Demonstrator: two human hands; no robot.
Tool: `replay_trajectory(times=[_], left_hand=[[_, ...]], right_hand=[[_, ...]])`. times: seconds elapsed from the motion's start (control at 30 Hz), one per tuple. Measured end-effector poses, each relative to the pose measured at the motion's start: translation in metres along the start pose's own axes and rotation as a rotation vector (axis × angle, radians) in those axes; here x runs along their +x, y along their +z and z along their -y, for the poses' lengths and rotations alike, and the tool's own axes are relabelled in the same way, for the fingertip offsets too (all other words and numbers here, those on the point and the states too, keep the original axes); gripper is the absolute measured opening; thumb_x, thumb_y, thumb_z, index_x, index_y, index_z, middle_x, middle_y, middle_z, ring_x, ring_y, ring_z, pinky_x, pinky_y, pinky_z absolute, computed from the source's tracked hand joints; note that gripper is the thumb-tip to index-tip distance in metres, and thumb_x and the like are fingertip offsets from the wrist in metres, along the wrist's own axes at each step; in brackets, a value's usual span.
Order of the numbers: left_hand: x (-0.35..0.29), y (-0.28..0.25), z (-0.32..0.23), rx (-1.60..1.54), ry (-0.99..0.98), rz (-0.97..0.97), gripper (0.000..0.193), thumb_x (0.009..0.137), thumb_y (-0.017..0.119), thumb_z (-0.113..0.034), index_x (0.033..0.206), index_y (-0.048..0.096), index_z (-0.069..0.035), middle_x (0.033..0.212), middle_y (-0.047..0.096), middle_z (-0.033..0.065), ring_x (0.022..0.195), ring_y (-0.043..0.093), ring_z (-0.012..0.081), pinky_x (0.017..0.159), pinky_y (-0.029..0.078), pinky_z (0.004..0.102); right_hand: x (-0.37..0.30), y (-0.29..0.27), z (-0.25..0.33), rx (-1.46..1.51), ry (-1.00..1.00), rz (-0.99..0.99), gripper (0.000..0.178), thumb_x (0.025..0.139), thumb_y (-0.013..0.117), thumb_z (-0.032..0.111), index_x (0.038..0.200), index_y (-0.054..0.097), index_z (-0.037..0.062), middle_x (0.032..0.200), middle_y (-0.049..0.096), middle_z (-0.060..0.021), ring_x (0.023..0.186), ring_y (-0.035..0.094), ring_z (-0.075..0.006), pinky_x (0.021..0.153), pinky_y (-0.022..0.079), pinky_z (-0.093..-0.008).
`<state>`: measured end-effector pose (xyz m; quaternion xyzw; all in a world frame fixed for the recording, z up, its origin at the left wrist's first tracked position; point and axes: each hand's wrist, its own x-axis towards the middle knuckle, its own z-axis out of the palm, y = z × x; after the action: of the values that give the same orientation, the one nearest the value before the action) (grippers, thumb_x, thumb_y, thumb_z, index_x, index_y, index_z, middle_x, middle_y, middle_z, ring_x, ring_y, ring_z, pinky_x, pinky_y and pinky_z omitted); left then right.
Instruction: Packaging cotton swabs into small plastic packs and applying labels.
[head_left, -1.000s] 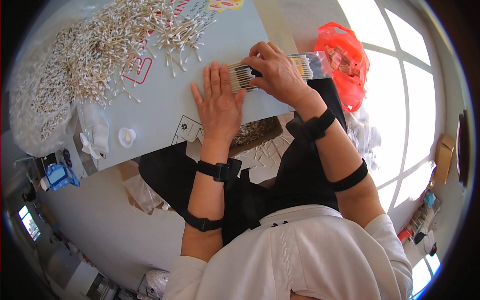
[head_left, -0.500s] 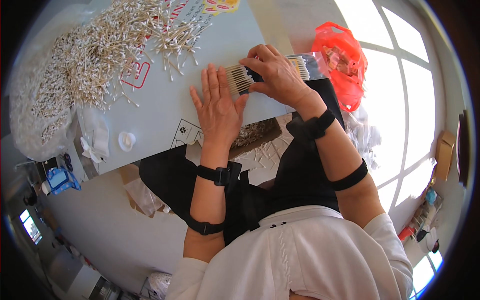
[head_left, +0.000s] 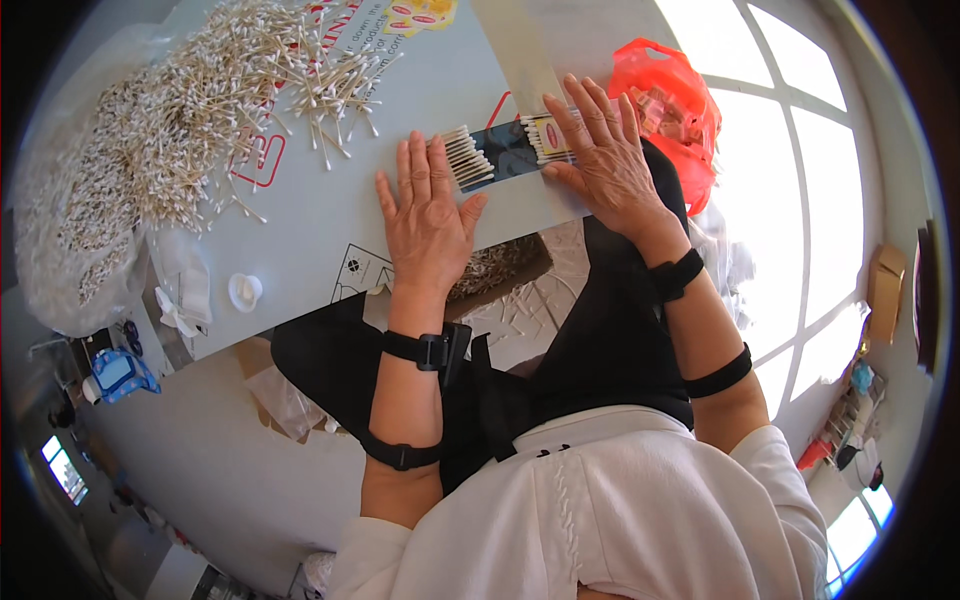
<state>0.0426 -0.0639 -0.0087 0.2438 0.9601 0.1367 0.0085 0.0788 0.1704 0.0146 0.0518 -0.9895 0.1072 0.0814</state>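
A loose heap of white cotton swabs (head_left: 170,130) lies far left on the grey table (head_left: 300,230); an orange plastic bag (head_left: 670,110) sits far right. Both grips lie spread flat: left hand (head_left: 425,215) beside, right hand (head_left: 605,160) on, the dark flat packet of lined-up swabs (head_left: 500,155).

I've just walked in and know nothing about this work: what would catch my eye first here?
First, the great heap of cotton swabs spread over the far left of the grey table. Next, the two hands lying flat, fingers spread: the left hand beside a neat row of swabs, the right hand pressing on a dark strip that carries them. A bright red plastic bag sits just right of that hand.
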Motion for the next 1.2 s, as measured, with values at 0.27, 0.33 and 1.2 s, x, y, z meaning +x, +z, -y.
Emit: replay_trajectory(times=[0.27,0.33,1.2], left_hand=[[0.0,0.002,-0.002,0.007,0.007,-0.015,0.076,0.096,0.049,-0.047,0.152,0.022,-0.004,0.159,0.02,0.0171,0.148,0.016,0.0318,0.117,0.01,0.0547],[0.0,0.003,-0.001,-0.007,0.001,-0.037,0.077,0.096,0.049,-0.048,0.152,0.021,-0.004,0.158,0.02,0.018,0.148,0.016,0.0326,0.117,0.01,0.0549],[-0.002,0.002,0.007,0.048,-0.161,-0.098,0.082,0.096,0.041,-0.056,0.153,0.016,-0.003,0.16,0.015,0.0177,0.149,0.011,0.0318,0.117,0.008,0.0575]], right_hand=[[-0.003,0.014,0.051,0.137,-0.073,0.13,0.064,0.089,0.062,0.034,0.139,0.044,-0.0009,0.156,0.027,-0.0116,0.147,0.019,-0.0278,0.119,0.014,-0.047],[-0.005,0.017,0.055,0.115,-0.079,0.124,0.068,0.089,0.061,0.038,0.14,0.042,-0.0018,0.156,0.026,-0.0112,0.147,0.018,-0.027,0.119,0.013,-0.0469],[0.007,0.018,0.053,0.141,-0.083,0.084,0.091,0.08,0.066,0.053,0.145,0.035,-0.0025,0.155,0.028,-0.0141,0.146,0.021,-0.0283,0.12,0.013,-0.0483]])
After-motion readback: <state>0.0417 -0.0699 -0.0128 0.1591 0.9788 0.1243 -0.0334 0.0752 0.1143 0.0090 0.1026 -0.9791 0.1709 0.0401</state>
